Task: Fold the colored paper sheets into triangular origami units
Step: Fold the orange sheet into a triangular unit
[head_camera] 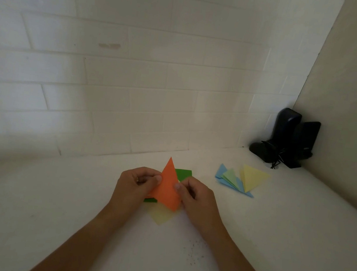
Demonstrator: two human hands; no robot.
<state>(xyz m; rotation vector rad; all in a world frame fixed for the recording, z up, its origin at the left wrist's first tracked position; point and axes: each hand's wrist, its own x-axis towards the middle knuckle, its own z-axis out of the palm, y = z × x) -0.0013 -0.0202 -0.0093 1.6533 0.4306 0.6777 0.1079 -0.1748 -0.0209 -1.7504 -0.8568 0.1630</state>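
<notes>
the left hand (137,181) and the right hand (195,191) each pinch a side edge of the orange paper (168,186), thumbs on its face, holding it between them just above the surface (70,212) as a tall pointed shape, tip away from the person. it looks light and thin, likely to crease or slip easily, so the folded edges seem the best place to grip. under the hands lie a green sheet (182,173) and a pale yellow sheet (160,216). well beyond the right hand sit folded units (240,178) in blue, green and yellow, then dark objects (287,139) in the corner.
</notes>
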